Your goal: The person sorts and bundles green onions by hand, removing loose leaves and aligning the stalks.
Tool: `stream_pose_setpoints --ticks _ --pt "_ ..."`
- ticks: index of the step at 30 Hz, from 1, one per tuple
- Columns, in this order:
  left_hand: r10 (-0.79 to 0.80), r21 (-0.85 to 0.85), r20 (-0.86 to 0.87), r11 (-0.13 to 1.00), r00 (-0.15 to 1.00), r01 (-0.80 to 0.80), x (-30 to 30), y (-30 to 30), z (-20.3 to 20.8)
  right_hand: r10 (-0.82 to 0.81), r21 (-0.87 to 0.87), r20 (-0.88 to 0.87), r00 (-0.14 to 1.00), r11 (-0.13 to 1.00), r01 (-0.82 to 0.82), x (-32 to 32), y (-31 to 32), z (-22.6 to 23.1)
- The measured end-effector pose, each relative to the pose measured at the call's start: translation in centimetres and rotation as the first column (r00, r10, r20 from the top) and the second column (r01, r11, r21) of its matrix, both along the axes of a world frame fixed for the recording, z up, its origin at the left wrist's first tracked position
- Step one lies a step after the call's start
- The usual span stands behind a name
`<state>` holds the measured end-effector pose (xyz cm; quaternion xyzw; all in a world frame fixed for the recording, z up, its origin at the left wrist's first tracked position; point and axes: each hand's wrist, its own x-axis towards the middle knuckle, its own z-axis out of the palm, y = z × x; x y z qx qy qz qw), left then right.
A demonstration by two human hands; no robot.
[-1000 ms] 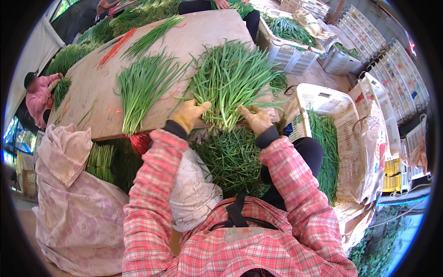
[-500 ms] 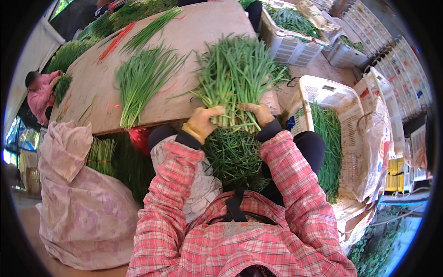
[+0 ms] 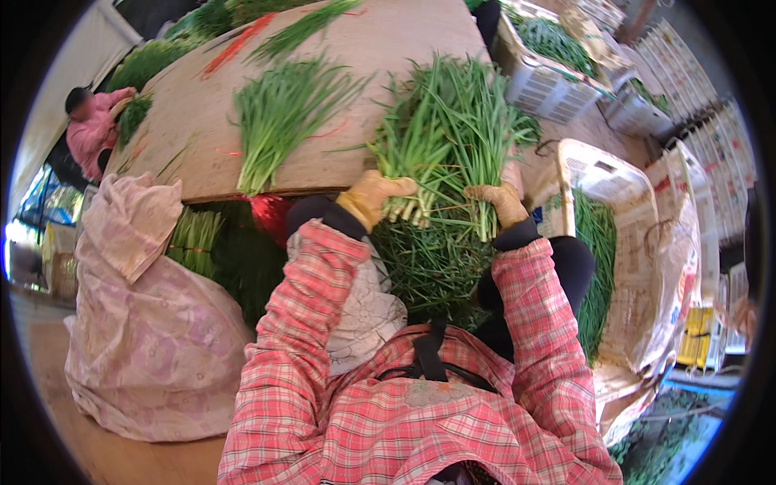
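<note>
My left hand [image 3: 368, 198], in a yellowish glove, closes around the pale stem ends of a leafy bunch of garlic chives [image 3: 414, 153]. Beside it, my right hand [image 3: 505, 204], gloved too, grips a second portion of chives [image 3: 482, 133] by the stems. The two portions touch at their leaves but stand apart at the base, roots toward me, over the table's near edge. Beneath my hands lies a heap of loose greens [image 3: 432, 267] between my knees. A separate bunch of chives [image 3: 283, 113] lies on the wooden table [image 3: 206, 133] to the left.
Red ties [image 3: 237, 46] and another bunch [image 3: 303, 31] lie farther back. At right stands a white crate [image 3: 598, 158] with greens inside; another filled crate [image 3: 537, 89] is behind. A patterned cloth [image 3: 153, 347] drapes beside tied bundles [image 3: 196, 238]. A person [image 3: 93, 129] sits far left.
My hands have moved apart, and a gap has opened between the two portions at the stem ends. The whole view has shifted, so the table and crates sit farther right.
</note>
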<state>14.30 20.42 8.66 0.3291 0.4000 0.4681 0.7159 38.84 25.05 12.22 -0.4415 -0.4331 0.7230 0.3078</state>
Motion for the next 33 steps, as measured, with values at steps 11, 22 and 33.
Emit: stream_pose_setpoints --ticks 11,22,33 --pt "0.209 0.228 -0.091 0.956 0.974 -0.184 4.0 0.4 -2.6 -0.078 0.236 -0.012 0.997 0.968 0.079 -4.1 -0.3 -3.9" --pt "0.24 -0.092 -0.157 0.962 0.958 -0.256 0.4 -0.8 0.0 0.009 -0.008 -0.185 0.983 1.0 -0.011 0.7 -0.5 -2.0" --pt "0.568 0.68 -0.728 0.521 0.385 0.517 4.2 -1.0 -0.7 -0.184 0.165 -0.075 0.98 0.967 0.194 -4.8 -3.1 -1.7"
